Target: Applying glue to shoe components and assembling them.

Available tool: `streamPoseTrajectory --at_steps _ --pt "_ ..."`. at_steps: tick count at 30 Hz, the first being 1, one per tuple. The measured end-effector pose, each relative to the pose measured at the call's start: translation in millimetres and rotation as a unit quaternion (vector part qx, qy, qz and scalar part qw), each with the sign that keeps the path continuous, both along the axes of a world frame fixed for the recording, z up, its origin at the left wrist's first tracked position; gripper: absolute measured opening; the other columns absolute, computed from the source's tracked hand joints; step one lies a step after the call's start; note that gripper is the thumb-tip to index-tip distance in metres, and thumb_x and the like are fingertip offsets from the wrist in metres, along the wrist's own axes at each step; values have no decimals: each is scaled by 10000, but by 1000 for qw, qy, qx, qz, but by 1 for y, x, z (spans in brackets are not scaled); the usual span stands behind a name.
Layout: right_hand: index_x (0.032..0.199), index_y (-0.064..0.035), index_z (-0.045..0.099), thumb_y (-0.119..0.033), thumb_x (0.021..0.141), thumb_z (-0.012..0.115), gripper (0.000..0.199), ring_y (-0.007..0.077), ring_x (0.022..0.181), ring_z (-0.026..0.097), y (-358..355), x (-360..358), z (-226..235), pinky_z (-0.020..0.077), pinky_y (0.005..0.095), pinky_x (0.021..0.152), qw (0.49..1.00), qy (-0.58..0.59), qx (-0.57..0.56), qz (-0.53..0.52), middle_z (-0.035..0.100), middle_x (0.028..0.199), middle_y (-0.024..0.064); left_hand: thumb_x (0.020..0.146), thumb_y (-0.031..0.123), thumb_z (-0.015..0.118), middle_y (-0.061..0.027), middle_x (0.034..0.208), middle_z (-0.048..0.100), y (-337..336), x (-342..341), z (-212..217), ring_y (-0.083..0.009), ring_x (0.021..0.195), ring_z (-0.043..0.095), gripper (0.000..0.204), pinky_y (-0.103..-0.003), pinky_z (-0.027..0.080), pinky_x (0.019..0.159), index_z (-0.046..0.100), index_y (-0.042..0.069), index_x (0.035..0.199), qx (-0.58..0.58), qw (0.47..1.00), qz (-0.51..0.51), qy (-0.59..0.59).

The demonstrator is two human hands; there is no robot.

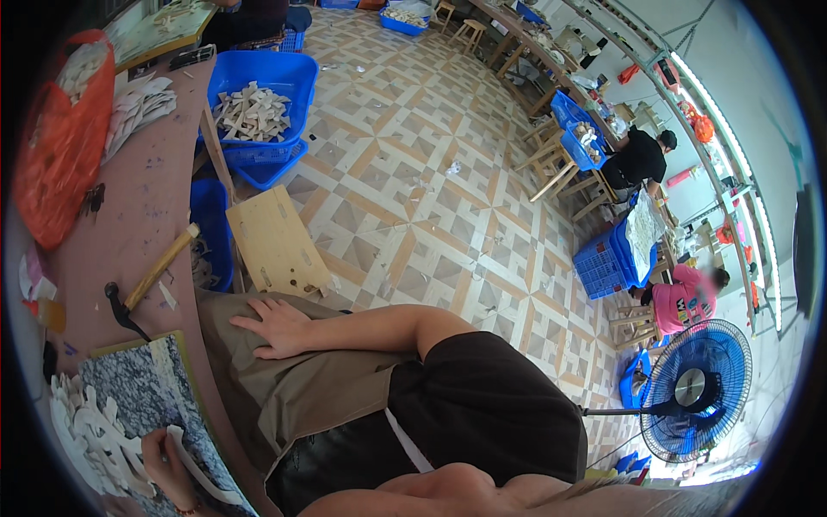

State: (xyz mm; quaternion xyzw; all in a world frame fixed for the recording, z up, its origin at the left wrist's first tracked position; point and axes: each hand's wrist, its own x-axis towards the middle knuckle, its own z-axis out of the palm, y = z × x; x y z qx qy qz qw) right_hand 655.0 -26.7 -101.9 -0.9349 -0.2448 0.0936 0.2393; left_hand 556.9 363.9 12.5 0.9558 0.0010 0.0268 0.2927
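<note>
At the lower left, my left hand (pixel 167 470) is closed on a curved white strip (pixel 203 466), its fingers and thumb at the strip's upper end. The strip lies over a board with a mottled grey-and-white surface (pixel 142 379). Beside that hand, several pale curved pieces (pixel 90 431) are heaped along the board's left side. My right hand (pixel 274 327) rests palm down with fingers spread on the brown apron (pixel 332 379) over my lap, holding nothing. A hammer (pixel 159 271) with a wooden handle and dark head lies on the table beyond the board.
The reddish-brown table (pixel 151 189) carries an orange plastic bag (pixel 69 146) and stacked white pieces (pixel 142 108). Blue baskets (pixel 297 77) of pale pieces and a wooden stool (pixel 274 241) stand by its right side. A fan (pixel 693 388) is at right; two people sit at far benches.
</note>
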Motion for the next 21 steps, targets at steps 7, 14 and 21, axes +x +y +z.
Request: streamPoseTrajectory --at_steps 7,14,21 --pt "1590 -259 305 -481 838 708 881 488 1329 449 -4 0 2 408 544 1085 1000 10 -8 -7 372 1493 299 1006 86 617 -60 806 610 18 0 -22 -165 729 542 71 -332 465 682 627 43 1061 75 996 -1 -38" --pt "1589 -262 305 -487 839 706 879 478 1297 472 -5 0 -2 408 542 1085 1000 5 -12 -16 361 1509 309 1011 92 618 -23 777 582 20 2 -29 -130 723 497 65 -321 454 670 635 44 1052 58 998 34 4" --pt "1592 -263 292 -492 843 700 883 486 1297 472 -2 4 -3 405 547 1089 1000 8 -12 -4 361 1510 313 1007 84 620 -49 785 594 14 0 -25 -147 721 520 52 -328 458 662 641 52 1042 38 998 36 -36"
